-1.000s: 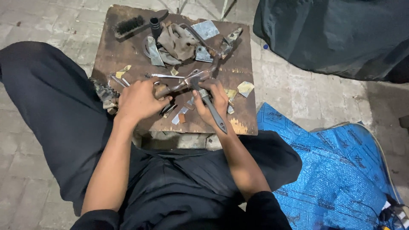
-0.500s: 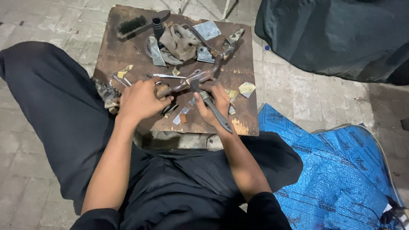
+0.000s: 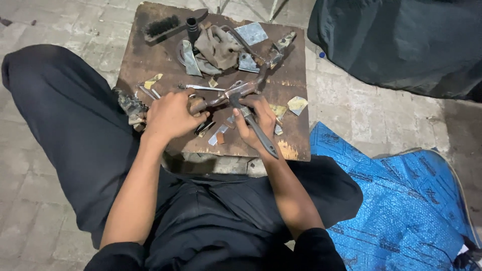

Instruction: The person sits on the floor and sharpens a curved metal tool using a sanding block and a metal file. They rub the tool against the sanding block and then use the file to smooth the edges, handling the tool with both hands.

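Two hands meet over one long metal tool (image 3: 236,93) near the front middle of the worn wooden board (image 3: 150,55). Its long axis runs slantwise, from low on the left, under the left hand (image 3: 170,115), up and away to the right toward the far corner of the board. The left hand is curled shut over the near end of that tool, knuckles up. The right hand (image 3: 253,123) lies just to the right of it, fingers closed around a second tool with a dark handle (image 3: 261,135); that handle slants the other way, down and right toward the board's front edge, so the two pieces cross about where the hands touch. The right hand sits nearer the crossing, the left nearer the tool's low end. Further out lie scraps of sandpaper (image 3: 297,104), a crumpled rag (image 3: 218,47) and a black brush (image 3: 161,26) at the far edge; a blue sheet (image 3: 401,200) covers the floor to the right
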